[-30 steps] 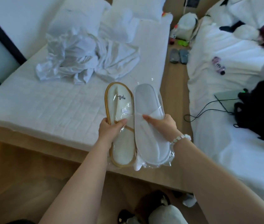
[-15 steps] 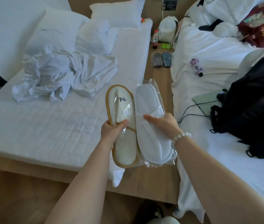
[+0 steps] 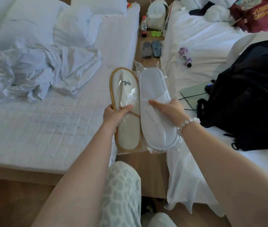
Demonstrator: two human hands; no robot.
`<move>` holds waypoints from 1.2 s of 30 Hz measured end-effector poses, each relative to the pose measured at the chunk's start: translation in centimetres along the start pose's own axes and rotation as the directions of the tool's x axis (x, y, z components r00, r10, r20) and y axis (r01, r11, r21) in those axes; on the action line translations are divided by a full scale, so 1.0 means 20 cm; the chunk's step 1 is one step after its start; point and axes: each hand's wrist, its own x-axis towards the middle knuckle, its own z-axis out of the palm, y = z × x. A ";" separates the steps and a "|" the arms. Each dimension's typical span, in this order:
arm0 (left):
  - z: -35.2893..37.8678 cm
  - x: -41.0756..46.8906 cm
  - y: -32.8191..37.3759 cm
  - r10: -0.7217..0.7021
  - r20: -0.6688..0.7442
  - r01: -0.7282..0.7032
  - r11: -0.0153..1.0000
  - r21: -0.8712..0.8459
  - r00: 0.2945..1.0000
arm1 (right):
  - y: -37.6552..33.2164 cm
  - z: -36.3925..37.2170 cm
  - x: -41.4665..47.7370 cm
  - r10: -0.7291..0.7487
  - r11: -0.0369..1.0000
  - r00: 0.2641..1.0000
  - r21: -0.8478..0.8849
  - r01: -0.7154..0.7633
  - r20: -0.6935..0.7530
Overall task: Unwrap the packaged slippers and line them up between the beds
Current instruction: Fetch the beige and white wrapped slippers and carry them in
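Observation:
I hold two slipper packs side by side above the wooden strip [image 3: 148, 163] between the beds. My left hand [image 3: 116, 116] grips the gold-trimmed cream slippers [image 3: 124, 95], sealed in clear plastic with "TH6" written on it. My right hand [image 3: 169, 110] grips the plain white slippers [image 3: 154, 95], also in crinkled clear wrap. Both packs point away from me, toes toward my body. A grey pair of slippers [image 3: 151, 49] lies in its wrap farther up the strip.
The left bed [image 3: 39, 128] carries rumpled sheets [image 3: 36, 71] and pillows. On the right bed [image 3: 203, 38] lie a purple bottle [image 3: 185, 57], a black backpack [image 3: 251, 95], a cable and a green tablet. A cola bottle [image 3: 144, 26] and white bag stand at the strip's far end.
The view has swung right and closer, so the gap between the beds now lies straight ahead. Both hands keep the same hold on the two packs. My patterned trouser leg has come into view.

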 end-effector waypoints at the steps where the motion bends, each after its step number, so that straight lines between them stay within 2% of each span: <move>1: 0.02 0.01 0.02 0.004 -0.001 -0.004 1.000 -0.008 1.000 | -0.03 -0.02 0.00 -0.011 1.000 1.000 -0.008 0.011 -0.004; 7: 0.09 0.15 0.10 0.013 0.004 -0.013 1.000 -0.023 1.000 | -0.13 -0.07 0.13 -0.026 0.999 0.999 -0.027 0.025 -0.023; 13: 0.14 0.37 0.04 -0.030 0.026 0.029 0.998 0.047 0.999 | -0.09 0.04 0.34 0.069 0.998 0.997 0.002 -0.069 -0.030; 25: 0.16 1.08 0.07 -0.115 0.022 0.112 0.986 0.127 0.993 | -0.27 0.30 0.93 0.164 0.986 0.986 0.014 -0.164 -0.026; 31: 0.14 1.35 0.44 -0.236 0.088 0.224 0.966 0.129 0.968 | -0.69 0.26 1.07 0.293 0.956 0.955 0.013 -0.292 -0.052; 36: 0.10 1.40 0.95 -0.247 0.091 0.237 0.965 0.110 0.965 | -1.18 0.11 1.08 0.282 0.958 0.956 -0.037 -0.286 -0.082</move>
